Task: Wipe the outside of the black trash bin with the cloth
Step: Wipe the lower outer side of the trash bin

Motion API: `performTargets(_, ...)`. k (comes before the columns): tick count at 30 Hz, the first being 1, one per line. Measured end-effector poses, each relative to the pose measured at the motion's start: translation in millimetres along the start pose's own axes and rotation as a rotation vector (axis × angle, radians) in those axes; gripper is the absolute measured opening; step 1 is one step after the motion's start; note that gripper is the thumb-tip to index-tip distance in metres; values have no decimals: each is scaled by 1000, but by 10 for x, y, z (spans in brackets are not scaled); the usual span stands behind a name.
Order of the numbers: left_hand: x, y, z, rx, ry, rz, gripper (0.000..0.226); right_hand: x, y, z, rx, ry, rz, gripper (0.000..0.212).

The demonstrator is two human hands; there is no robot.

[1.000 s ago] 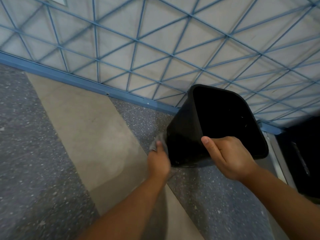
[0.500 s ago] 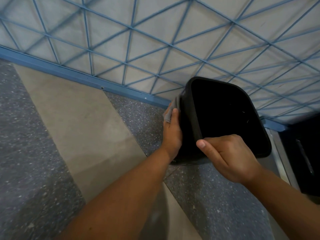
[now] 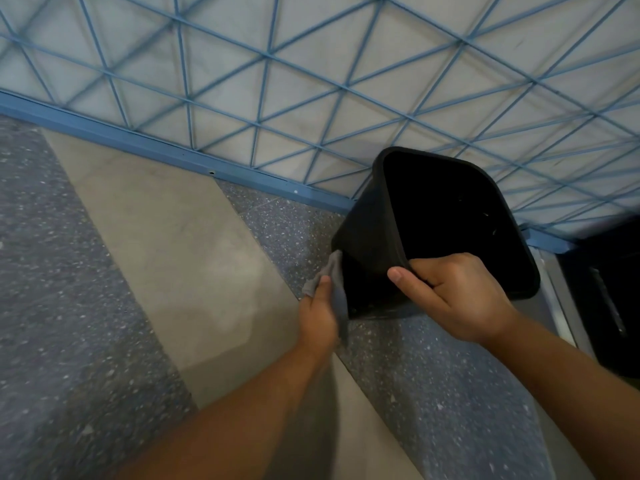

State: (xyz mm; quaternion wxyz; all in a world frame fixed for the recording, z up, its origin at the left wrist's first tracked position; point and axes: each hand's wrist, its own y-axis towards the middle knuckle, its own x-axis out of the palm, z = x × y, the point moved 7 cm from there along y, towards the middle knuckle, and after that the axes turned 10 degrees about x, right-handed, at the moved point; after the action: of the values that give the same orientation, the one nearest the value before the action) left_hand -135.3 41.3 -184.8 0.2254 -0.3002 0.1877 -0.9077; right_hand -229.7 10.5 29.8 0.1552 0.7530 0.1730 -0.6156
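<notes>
My right hand [image 3: 457, 299] grips the near rim of the black trash bin [image 3: 374, 244], tilted against the far wall. My left hand [image 3: 320, 318] presses the grey cloth [image 3: 334, 282] low on its left side. Wiping looks underway; other sides probably remain.

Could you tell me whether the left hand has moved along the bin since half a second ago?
Yes. The left hand, pressing the cloth on the bin, has slid from near the rim down toward the base.
</notes>
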Motion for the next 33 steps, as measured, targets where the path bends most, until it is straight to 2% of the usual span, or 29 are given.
performTargets(2, -25, -24, 210, 103, -29, 34, 45, 10, 3, 20, 6, -7, -4, 55)
performTargets(4, 189, -3, 468, 197, 7, -39, 59, 12, 0, 26, 5, -15, -6, 55)
performTargets(8, 886, -58, 674, 361, -22, -356, 75, 1, 23, 5, -3, 1, 0, 47)
performTargets(11, 910, 152, 484, 356, 22, -364, 68, 1, 26, -19, -45, 19, -8, 44)
performTargets(12, 925, 250, 437, 317, 34, -385, 75, 2, 16, -21, -52, 21, -11, 44)
performTargets(14, 941, 522, 295, 156, 23, -410, 107, 2, 3, -22, -62, 10, -11, 47)
performTargets(15, 967, 675, 193, 88, -15, -411, 114, 1, 4, -19, -63, 3, -9, 49)
performTargets(17, 977, 1042, -88, 18, -90, -398, 107, -1, 22, -7, -59, 10, -10, 52)
performTargets(22, 668, 1095, -373, -59, 2, -373, 101, 21, 48, 16, -42, 17, -22, 56)
performTargets(25, 488, 1010, -629, -159, 34, -350, 131, 20, 54, 14, -26, 29, -21, 56)
performTargets(26, 426, 1003, -767, -163, 24, -313, 134, 17, 54, 12, -19, 31, -22, 56)
performTargets(29, 348, 793, -1064, -76, -28, -221, 121, 7, 48, 9, -4, 28, -21, 57)
performTargets(33, 422, 209, -546, 58, -86, -175, 91, 4, 46, 13, 20, 38, -11, 57)
